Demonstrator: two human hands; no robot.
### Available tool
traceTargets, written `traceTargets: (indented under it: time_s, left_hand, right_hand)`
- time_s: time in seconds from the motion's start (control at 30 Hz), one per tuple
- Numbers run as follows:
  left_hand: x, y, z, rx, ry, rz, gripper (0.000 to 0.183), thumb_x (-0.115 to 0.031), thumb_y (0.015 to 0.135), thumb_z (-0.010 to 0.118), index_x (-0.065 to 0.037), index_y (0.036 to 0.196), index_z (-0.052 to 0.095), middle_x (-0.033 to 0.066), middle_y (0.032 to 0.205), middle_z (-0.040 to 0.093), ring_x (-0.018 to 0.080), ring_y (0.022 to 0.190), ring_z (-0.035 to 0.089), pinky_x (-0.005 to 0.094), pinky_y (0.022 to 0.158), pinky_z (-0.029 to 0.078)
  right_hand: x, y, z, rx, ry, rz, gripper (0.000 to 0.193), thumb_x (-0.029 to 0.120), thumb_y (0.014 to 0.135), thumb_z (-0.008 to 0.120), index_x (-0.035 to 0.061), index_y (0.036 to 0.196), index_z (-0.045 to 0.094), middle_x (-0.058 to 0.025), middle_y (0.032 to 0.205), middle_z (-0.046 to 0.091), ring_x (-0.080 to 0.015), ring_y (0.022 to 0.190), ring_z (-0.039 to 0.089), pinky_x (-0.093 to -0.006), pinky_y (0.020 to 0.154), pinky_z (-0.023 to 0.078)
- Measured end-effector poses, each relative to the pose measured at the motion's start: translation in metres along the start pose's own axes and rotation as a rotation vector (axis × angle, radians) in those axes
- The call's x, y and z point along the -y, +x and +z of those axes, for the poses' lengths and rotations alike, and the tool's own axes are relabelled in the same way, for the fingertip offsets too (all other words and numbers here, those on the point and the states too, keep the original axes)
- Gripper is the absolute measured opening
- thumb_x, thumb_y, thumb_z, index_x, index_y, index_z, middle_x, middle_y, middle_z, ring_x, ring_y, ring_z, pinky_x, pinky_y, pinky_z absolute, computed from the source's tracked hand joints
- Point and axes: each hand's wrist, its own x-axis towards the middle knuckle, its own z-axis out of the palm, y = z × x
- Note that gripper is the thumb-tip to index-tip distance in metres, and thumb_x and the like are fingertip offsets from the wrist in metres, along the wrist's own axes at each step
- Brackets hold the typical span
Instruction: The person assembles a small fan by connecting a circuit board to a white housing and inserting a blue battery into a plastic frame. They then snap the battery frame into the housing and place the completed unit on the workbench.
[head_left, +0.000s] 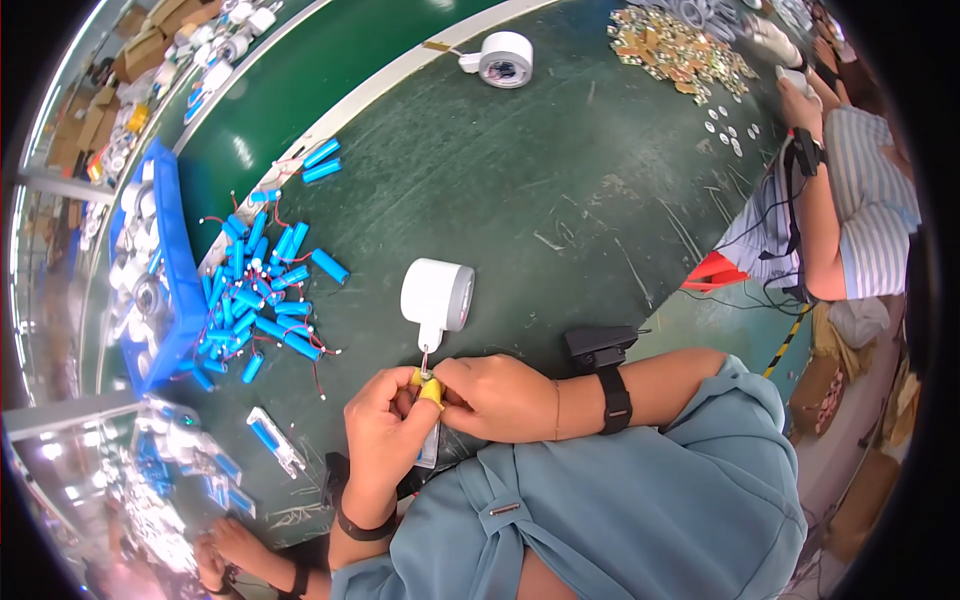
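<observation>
Just beyond my hands lies a white round housing point(430, 300) with a short stem pointing toward me. Thin wires point(425, 358) run from that stem down to my fingertips. My left hand point(385, 425) is closed in a pinch on a small part point(427, 376) at the wire ends, with yellow covers on its thumb and finger. From the other side my right hand point(495, 398) pinches at the same spot, fingers curled in. The fingers mostly hide the part. Below them a narrow clear-and-blue piece point(428, 450) shows partly against my clothes.
Left of the housing spreads a heap of blue wired battery cells point(255, 285), beside a blue bin point(175, 260) of white parts. A handle-shaped piece point(275, 440) lies nearer. Another white housing point(505, 60) and small circuit boards point(675, 50) lie farther off. Co-workers' hands point(800, 105) show at right and lower left.
</observation>
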Motion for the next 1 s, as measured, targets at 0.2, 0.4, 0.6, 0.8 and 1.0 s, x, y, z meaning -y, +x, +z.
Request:
traceTargets:
  time_s: [0.2, 0.4, 0.6, 0.8, 1.0]
  left_hand:
    - [0.01, -0.001, -0.006, -0.075, -0.048, -0.013, 0.016, 0.004, 0.076, 0.066, 0.005, 0.092, 0.066, -0.0023, 0.074, 0.057, 0.0009, 0.059, 0.046, 0.0171, 0.052, 0.038]
    - [0.009, -0.001, -0.007, -0.065, -0.099, -0.026, 0.018, 0.007, 0.077, 0.062, 0.006, 0.096, 0.066, -0.0016, 0.079, 0.06, 0.0012, 0.065, 0.05, 0.0159, 0.057, 0.041]
    - [0.007, 0.001, -0.006, -0.056, -0.136, -0.047, 0.019, 0.007, 0.08, 0.061, 0.007, 0.099, 0.064, 0.0017, 0.083, 0.064, 0.0032, 0.069, 0.056, 0.0166, 0.063, 0.046]
    - [0.009, 0.001, -0.008, -0.044, -0.097, -0.03, 0.018, 0.004, 0.082, 0.061, 0.005, 0.1, 0.065, 0.0006, 0.083, 0.064, 0.0039, 0.071, 0.057, 0.0176, 0.064, 0.045]
    - [0.013, 0.002, -0.017, 0.026, -0.258, -0.037, 0.018, -0.003, 0.085, 0.06, 0.003, 0.1, 0.067, 0.0001, 0.083, 0.066, 0.0035, 0.068, 0.054, 0.0173, 0.06, 0.04]
  right_hand:
    - [0.005, -0.002, -0.035, -0.319, -0.124, 0.024, 0.048, 0.016, 0.069, 0.079, 0.0056, 0.107, 0.051, -0.0081, 0.086, 0.055, -0.0244, 0.071, 0.058, -0.0336, 0.058, 0.047]
    - [-0.003, 0.013, -0.039, -0.413, -0.207, -0.018, 0.088, 0.02, 0.063, 0.084, -0.0016, 0.133, 0.036, -0.0203, 0.124, 0.044, -0.0371, 0.109, 0.048, -0.0413, 0.091, 0.041]
    - [-0.014, 0.018, -0.03, -0.429, -0.243, -0.006, 0.077, 0.021, 0.07, 0.079, -0.0016, 0.131, 0.038, -0.0191, 0.121, 0.048, -0.0374, 0.108, 0.05, -0.043, 0.096, 0.037]
    - [-0.016, 0.019, -0.029, -0.436, -0.215, 0.0, 0.07, 0.017, 0.07, 0.077, -0.003, 0.126, 0.042, -0.02, 0.118, 0.049, -0.0373, 0.109, 0.05, -0.0418, 0.095, 0.039]
    - [-0.009, 0.017, -0.029, -0.457, -0.02, -0.006, 0.071, 0.015, 0.069, 0.077, 0.0006, 0.129, 0.041, -0.0187, 0.119, 0.046, -0.0367, 0.104, 0.053, -0.0407, 0.087, 0.048]
